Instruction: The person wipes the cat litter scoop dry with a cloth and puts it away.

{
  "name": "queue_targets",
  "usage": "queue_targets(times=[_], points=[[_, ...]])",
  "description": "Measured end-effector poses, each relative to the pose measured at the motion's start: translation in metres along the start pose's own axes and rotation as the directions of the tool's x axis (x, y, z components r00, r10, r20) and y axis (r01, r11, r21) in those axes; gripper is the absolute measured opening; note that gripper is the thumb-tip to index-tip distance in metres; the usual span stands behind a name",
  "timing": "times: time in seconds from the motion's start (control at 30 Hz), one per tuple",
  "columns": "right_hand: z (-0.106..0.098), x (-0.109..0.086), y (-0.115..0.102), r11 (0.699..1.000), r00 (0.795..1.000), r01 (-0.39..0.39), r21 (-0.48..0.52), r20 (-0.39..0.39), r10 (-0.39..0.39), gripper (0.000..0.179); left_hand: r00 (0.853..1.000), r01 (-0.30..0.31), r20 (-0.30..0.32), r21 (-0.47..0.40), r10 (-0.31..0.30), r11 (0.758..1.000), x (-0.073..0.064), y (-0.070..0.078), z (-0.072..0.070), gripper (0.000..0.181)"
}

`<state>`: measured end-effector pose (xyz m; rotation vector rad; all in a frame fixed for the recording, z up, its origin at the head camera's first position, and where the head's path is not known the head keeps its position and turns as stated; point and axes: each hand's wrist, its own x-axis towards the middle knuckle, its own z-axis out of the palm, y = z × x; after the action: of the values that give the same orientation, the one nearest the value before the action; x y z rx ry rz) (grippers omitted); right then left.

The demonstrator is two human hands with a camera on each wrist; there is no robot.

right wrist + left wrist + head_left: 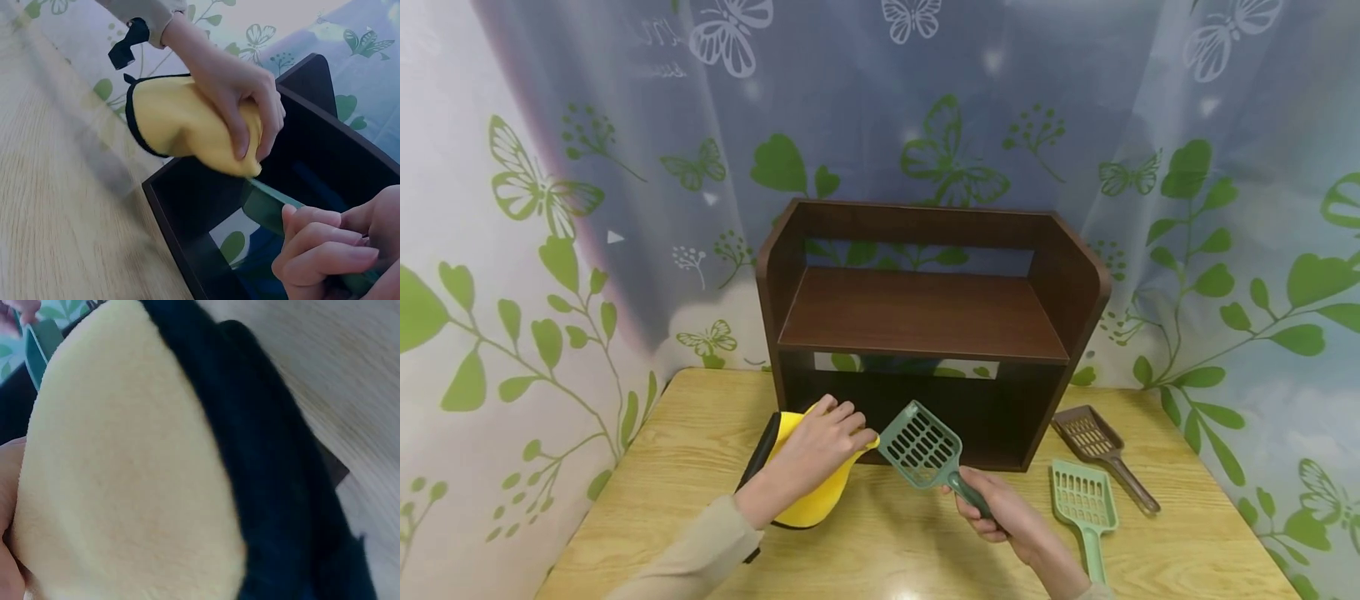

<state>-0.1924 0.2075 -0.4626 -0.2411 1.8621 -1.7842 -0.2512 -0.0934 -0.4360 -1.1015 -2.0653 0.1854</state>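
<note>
A leaf-and-butterfly-printed curtain (850, 108) hung behind a wood-grain table (640, 508). Near the table's back edge stood a dark brown two-tier shelf (925, 312). In front of its lower left corner, the left hand (827, 433) pinched a black-edged yellow cloth (820, 504), its tip against the dark green slotted litter scoop (925, 446). The right hand (1000, 510) gripped that scoop's handle, fingers curled round it, holding it above the table. Toward the table's right edge lay a light green litter scoop (1084, 500); a brown one (1092, 442) lay just beside it, nearer the back right corner.
</note>
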Motion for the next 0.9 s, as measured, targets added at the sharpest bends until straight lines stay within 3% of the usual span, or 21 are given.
queue_targets(times=[0.2, 0.37, 0.53, 0.77, 0.9], points=[[0.002, 0.0, 0.003, 1.0, 1.0, -0.015, -0.007, -0.004, 0.015, 0.043, 0.997, 0.049, -0.058, -0.018, -0.05, 0.999, 0.006, -0.012, -0.008, 0.016], [0.011, 0.003, 0.002, 1.0, 1.0, -0.028, -0.008, -0.013, 0.028, 0.043, 0.996, 0.031, -0.079, -0.007, -0.032, 0.999, 0.021, -0.01, -0.011, 0.014], [0.023, 0.005, 0.0, 1.0, 1.0, -0.024, -0.002, -0.011, 0.024, 0.043, 0.998, 0.04, -0.057, -0.013, -0.04, 0.999, 0.03, 0.001, -0.004, 0.014], [0.035, 0.008, -0.002, 1.0, 0.999, -0.007, 0.013, 0.033, 0.006, 0.039, 0.986, 0.161, -0.014, -0.116, -0.164, 0.98, 0.035, 0.018, 0.009, 0.022], [0.037, 0.011, -0.004, 1.0, 1.0, -0.01, -0.001, 0.012, 0.01, 0.04, 0.986, 0.164, 0.043, -0.174, -0.158, 0.971, 0.04, 0.028, 0.012, 0.021]])
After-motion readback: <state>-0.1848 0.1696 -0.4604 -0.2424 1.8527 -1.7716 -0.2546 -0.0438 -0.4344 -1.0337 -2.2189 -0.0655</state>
